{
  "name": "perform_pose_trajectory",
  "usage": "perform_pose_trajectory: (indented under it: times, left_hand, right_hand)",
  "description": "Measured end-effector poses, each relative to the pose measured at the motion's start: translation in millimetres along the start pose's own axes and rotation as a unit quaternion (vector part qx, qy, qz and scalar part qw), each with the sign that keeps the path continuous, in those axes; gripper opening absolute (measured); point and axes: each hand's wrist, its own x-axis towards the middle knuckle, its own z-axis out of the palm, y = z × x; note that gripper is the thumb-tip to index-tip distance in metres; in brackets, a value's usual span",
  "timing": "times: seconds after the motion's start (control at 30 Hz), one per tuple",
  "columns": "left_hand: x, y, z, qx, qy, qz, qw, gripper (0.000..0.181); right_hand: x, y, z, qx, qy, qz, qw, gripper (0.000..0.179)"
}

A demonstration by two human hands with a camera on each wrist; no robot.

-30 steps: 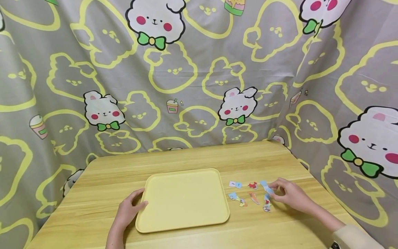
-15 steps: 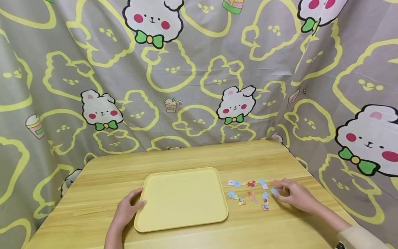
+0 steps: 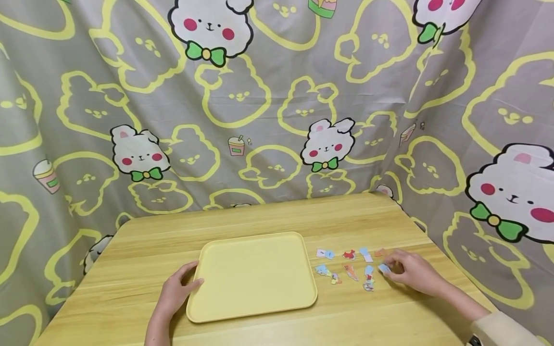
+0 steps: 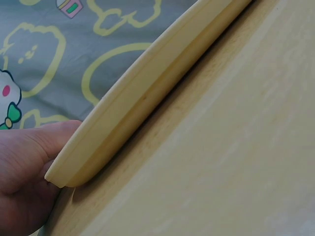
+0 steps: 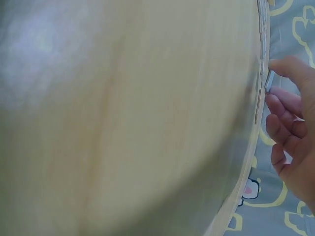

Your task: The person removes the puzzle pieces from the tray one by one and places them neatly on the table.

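In the head view my left hand (image 3: pixel 179 288) holds the left edge of a pale yellow tray (image 3: pixel 251 274), the thumb over its rim. The left wrist view has that hand (image 4: pixel 29 172) at the tray's corner (image 4: pixel 113 113), on the tabletop. My right hand (image 3: pixel 409 271) pinches a small light blue puzzle piece (image 3: pixel 383 269) between thumb and index finger, low over the table. The right wrist view shows the piece (image 5: pixel 269 81) edge-on, the other fingers curled below. Close by lie an orange piece (image 3: pixel 380 252), a blue-and-white piece (image 3: pixel 365 254) and a blue-and-red strip (image 3: pixel 369 278).
More flat printed pieces lie between tray and right hand: a white-and-blue one (image 3: pixel 325 253), a red one (image 3: pixel 349 254), an orange wedge (image 3: pixel 350 272) and a blue-yellow one (image 3: pixel 322 270). A patterned curtain (image 3: pixel 268 105) hangs behind the wooden table (image 3: pixel 259 218).
My right hand has moved slightly right with the light blue piece, away from the blue-and-white piece and the strip. The orange piece has come into sight. The left hand stays on the tray.
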Motion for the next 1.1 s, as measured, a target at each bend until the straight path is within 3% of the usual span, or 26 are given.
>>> perform_pose_trajectory:
  times: [0.5,0.9,1.1]
  left_hand:
    - [0.8,-1.4,-1.0,-0.002,-0.004,-0.006,1.0000,0.063]
    - [0.6,-1.2,-0.9,-0.003,-0.004,-0.008,1.0000,0.062]
    - [0.5,-1.5,-0.2,-0.002,-0.001,-0.005,1.0000,0.062]
  right_hand:
    - [1.7,-0.9,-3.3,-0.036,-0.039,0.031,0.9981,0.015]
    - [1.2,1.9,-1.0,-0.067,-0.018,-0.007,0.9976,0.016]
    - [0.4,1.7,-1.6,-0.066,-0.024,-0.004,0.9975,0.015]
